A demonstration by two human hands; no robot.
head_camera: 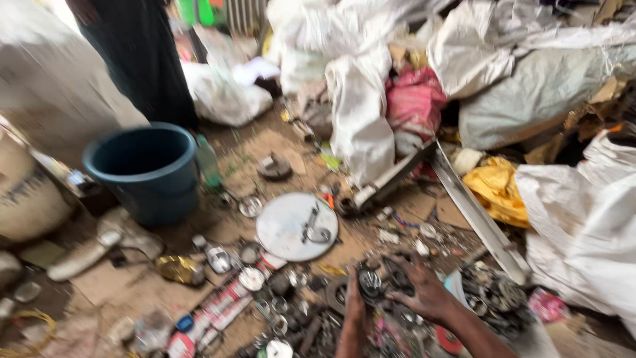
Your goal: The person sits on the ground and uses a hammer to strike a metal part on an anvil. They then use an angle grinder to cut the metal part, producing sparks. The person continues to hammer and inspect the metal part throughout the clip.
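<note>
— So, what have you got there?

— One round dark part (370, 284), held between my two hands: left hand (355, 306) gripping its edge, right hand (424, 292) spread over the scrap beside it. It's below the one white disc (296, 226).

— Anything unclear?

— Blur hides the small pieces. One blue bucket (150, 171) left of the disc; one red-and-white wrapper (222, 306) below it.
</note>
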